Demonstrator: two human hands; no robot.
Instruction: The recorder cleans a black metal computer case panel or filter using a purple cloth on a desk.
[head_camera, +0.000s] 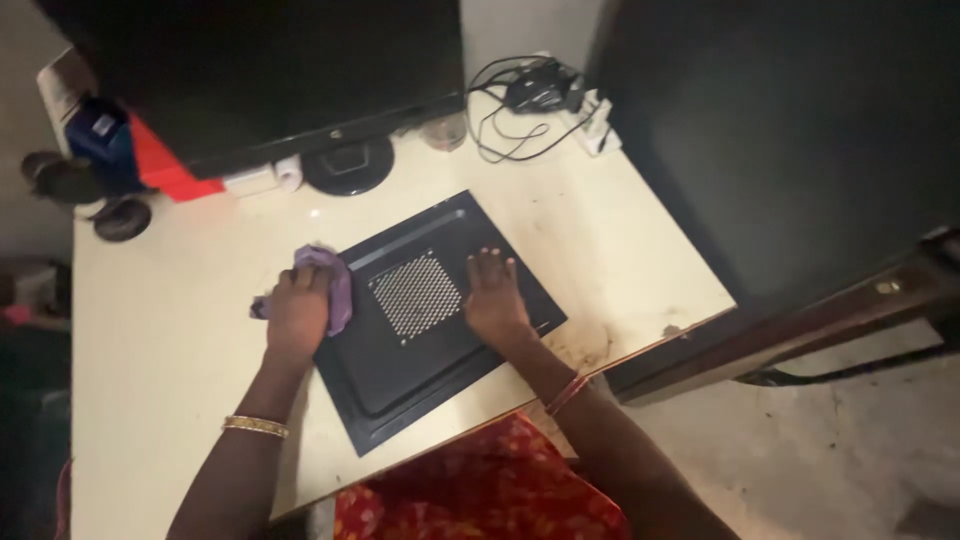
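A black metal computer side panel with a square perforated vent grille is lying flat at the centre of the frame, turned at an angle on a cream desk. The right hand is resting open and palm-down on the panel just right of the grille, which looks like it is pinning the panel so it cannot slide. The left hand is closing around a bunched purple cloth and pressing it against the panel's left edge (where panel and desk meet).

The panel's lower corner is sitting close to the desk's near edge, just above a red patterned garment at the bottom of the frame. Bare desk is lying open to the left and to the upper right. Along the top, a monitor base, a small white block and tangled black cables are crowding the back edge. A dark cabinet is filling the right side.
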